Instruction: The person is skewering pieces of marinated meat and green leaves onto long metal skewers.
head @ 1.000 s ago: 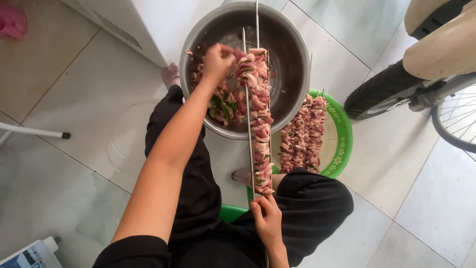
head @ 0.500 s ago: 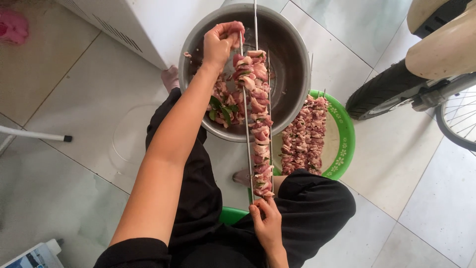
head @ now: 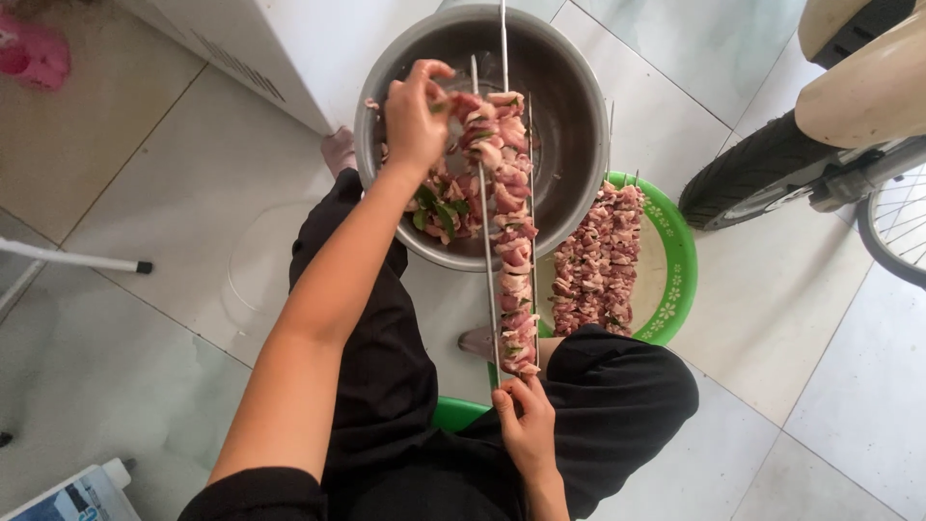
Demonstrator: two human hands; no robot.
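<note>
My right hand (head: pixel 526 425) grips the near end of long metal skewers (head: pixel 485 241) packed with raw meat chunks (head: pixel 506 222), held over a large steel bowl (head: pixel 569 125). My left hand (head: pixel 417 111) is raised over the bowl at the skewers' far end, fingers pinched on a small piece of meat. More marinated meat with green leaves (head: pixel 439 207) lies in the bowl under my left forearm. Finished meat skewers (head: pixel 600 260) lie on a green plastic tray (head: pixel 675 270) to the right of the bowl.
I sit low in black trousers on a green stool (head: pixel 453 413) on a tiled floor. A motorbike tyre (head: pixel 762 174) and bicycle wheel (head: pixel 892 232) stand right. A white cabinet (head: pixel 280 48) is behind the bowl, a plastic bottle (head: pixel 72 497) lower left, a pink item (head: pixel 34 53) upper left.
My left hand has risen from the meat in the bowl to the top of the skewers with a piece pinched in it. My right hand has kept its grip.
</note>
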